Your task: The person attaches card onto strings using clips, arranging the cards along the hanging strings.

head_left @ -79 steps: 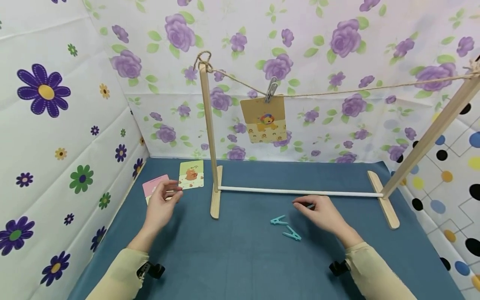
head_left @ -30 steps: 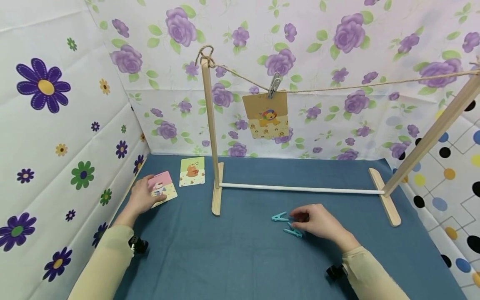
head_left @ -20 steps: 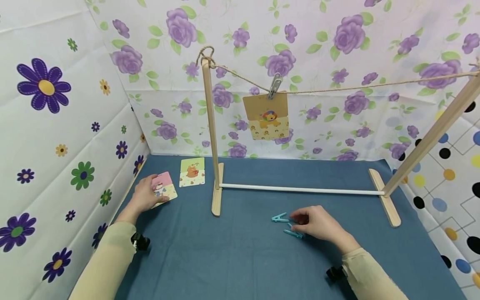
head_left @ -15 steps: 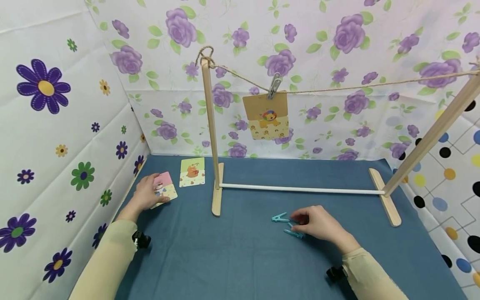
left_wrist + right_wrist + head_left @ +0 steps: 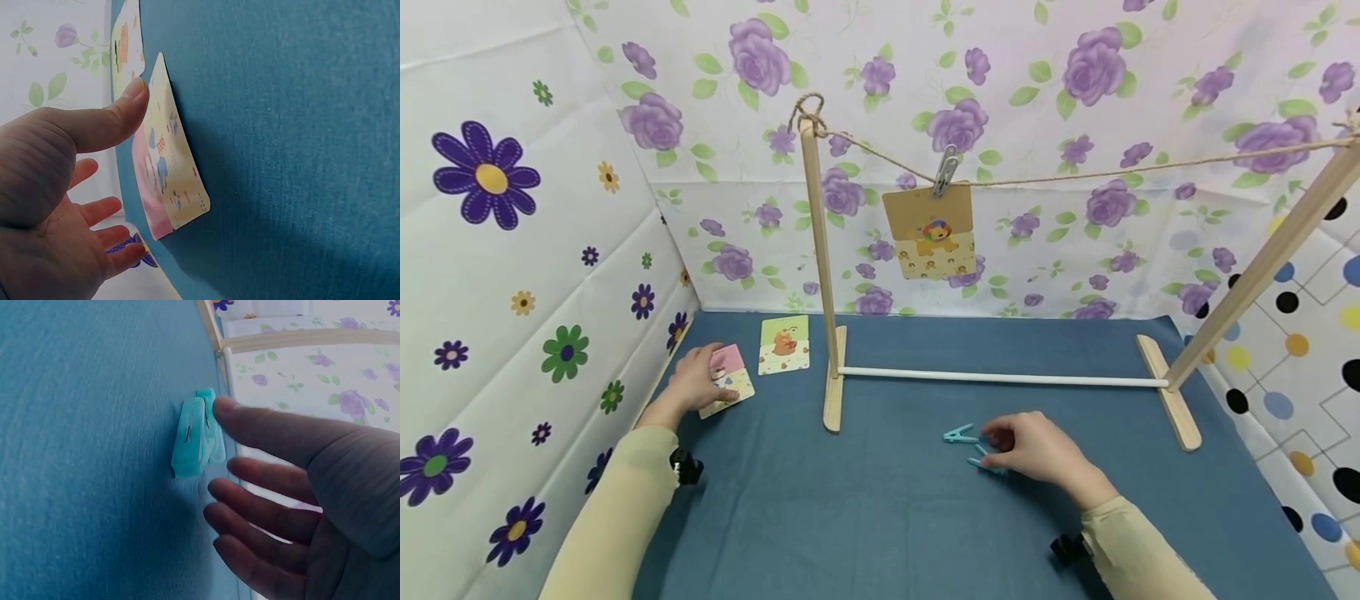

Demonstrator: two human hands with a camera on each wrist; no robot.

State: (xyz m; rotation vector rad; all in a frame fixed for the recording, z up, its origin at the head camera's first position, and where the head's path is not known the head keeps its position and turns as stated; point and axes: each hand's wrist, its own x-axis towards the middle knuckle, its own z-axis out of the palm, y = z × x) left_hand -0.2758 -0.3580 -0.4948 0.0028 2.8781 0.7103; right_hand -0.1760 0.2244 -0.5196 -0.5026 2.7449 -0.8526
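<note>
My left hand (image 5: pixel 692 382) is spread over a pink and cream cartoon card (image 5: pixel 741 385) on the table. In the left wrist view, the thumb lies at the card (image 5: pixel 167 153) and the other fingers stand loosely apart. My right hand (image 5: pixel 1037 448) hovers beside two turquoise clothespins, one to its left (image 5: pixel 958 435) and one partly under its fingertips (image 5: pixel 987 467). The right wrist view has the thumb close to the clothespins (image 5: pixel 189 440), with nothing between thumb and fingers.
A green and cream card (image 5: pixel 784 343) lies behind the pink one. A wooden stand, with a left post (image 5: pixel 818 242), a right post (image 5: pixel 1262 262) and a white crossbar (image 5: pixel 1000 377), carries a string (image 5: pixel 1097 172). A metal clip (image 5: pixel 945 172) holds a lion card (image 5: pixel 936 237) on it.
Since the earliest frame, my left hand has moved left and down to the pink card, and my right hand has come lower to the clothespins. Both have shifted only slightly in the last second.
</note>
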